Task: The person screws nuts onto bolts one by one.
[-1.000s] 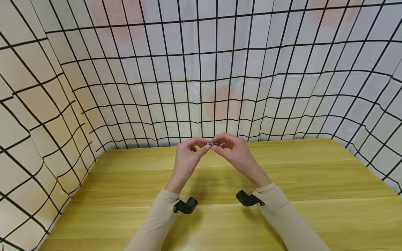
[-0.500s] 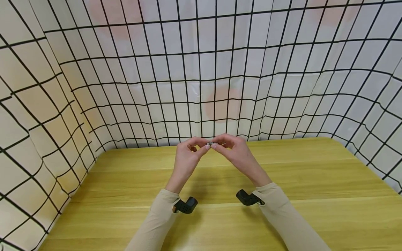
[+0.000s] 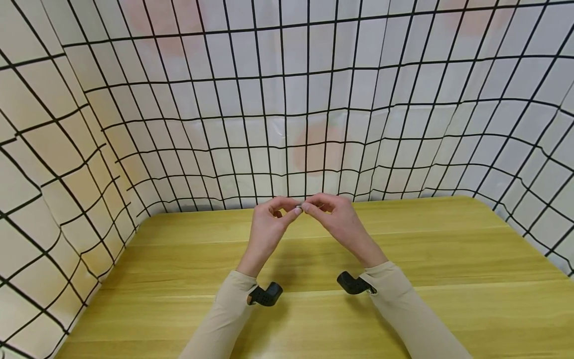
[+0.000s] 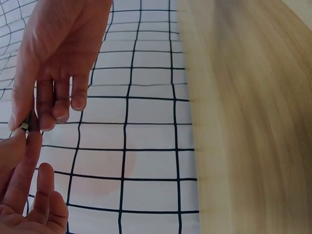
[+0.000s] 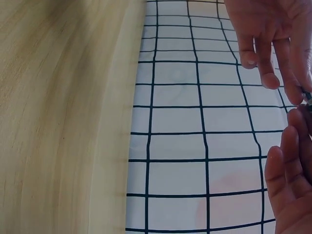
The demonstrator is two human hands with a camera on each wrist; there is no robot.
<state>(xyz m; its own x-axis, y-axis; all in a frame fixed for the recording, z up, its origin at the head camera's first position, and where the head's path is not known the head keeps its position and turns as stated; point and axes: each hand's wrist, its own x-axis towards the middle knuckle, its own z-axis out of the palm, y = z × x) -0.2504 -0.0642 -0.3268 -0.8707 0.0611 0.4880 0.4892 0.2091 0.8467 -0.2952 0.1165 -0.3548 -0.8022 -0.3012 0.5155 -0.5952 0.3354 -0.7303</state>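
A small silvery metal piece with a dark, thin part (image 3: 299, 206) sits between the fingertips of both hands, raised above the table. Thumb and index finger of my left hand (image 3: 265, 230) pinch it from the left. From the right, thumb and index finger of my right hand (image 3: 338, 219) grip its other end, so most of it is covered. In the left wrist view a pale glint of the metal piece (image 4: 24, 126) shows between the thumbs. At the frame edge in the right wrist view, the metal piece (image 5: 308, 97) looks dark and ridged; I cannot tell its exact kind.
A yellowish wood-grain table (image 3: 296, 309) spreads below the hands. White sheeting with a black grid (image 3: 269, 99) stands behind and along both sides. Black wrist cameras (image 3: 266, 294) jut inward from both beige sleeves (image 3: 224, 309).
My right hand's fingertips have slid slightly left along the piece, toward the left fingertips. The dark thin part, visible between the right fingers before, is now mostly hidden. The left hand stays nearly still.
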